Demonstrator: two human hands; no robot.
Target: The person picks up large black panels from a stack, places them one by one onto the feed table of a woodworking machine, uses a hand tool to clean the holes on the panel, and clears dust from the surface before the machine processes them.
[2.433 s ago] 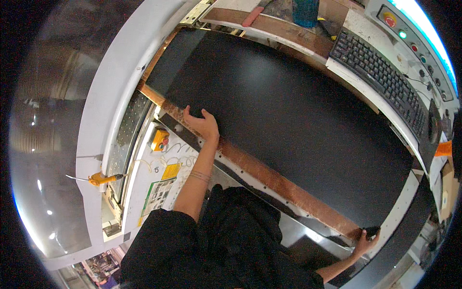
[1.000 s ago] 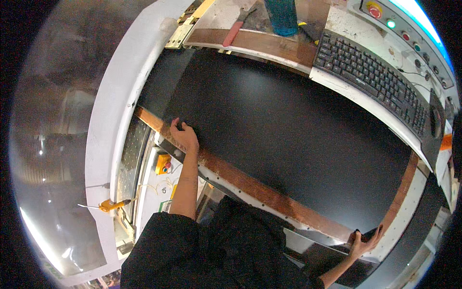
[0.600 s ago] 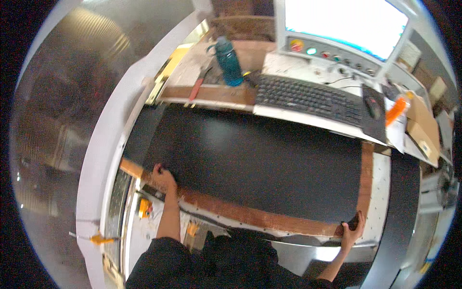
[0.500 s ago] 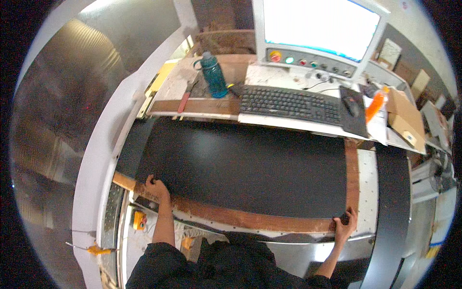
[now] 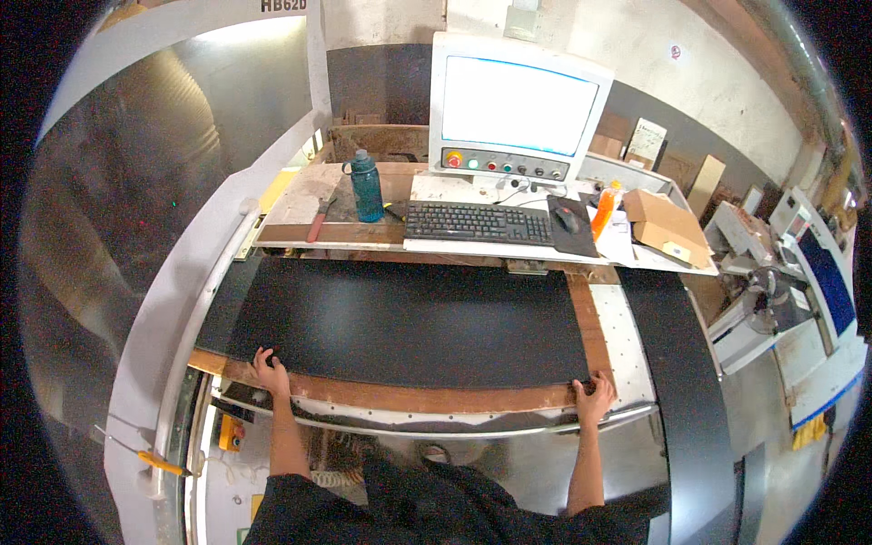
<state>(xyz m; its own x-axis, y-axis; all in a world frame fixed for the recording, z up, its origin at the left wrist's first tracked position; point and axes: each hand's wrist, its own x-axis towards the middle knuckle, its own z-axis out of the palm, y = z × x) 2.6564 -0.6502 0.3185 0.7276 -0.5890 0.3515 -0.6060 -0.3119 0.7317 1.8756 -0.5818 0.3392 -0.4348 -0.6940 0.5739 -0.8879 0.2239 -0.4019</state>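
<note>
A large flat black panel (image 5: 409, 327) lies in front of me, bordered by a brown wooden strip along its near and right sides. My left hand (image 5: 271, 372) is at the panel's near edge toward the left, its fingers curled over that edge. At the near right corner, my right hand (image 5: 596, 398) has thumb and fingers bent against the panel, above the brown strip (image 5: 436, 398). Both forearms reach up from black sleeves. The undersides of the fingers are hidden.
Beyond the panel, a worktop holds a teal bottle (image 5: 367, 189), a red-handled tool (image 5: 318, 222), a keyboard (image 5: 477, 223), a mouse (image 5: 567, 218), an orange bottle (image 5: 605, 211) and a cardboard box (image 5: 668, 227). A monitor (image 5: 518, 104) stands behind. A yellow control box (image 5: 232, 433) sits lower left.
My view has tilted up, so the monitor, worktop and wall show more fully. Both hands stay at the panel's near edge, with little visible shift against it.
</note>
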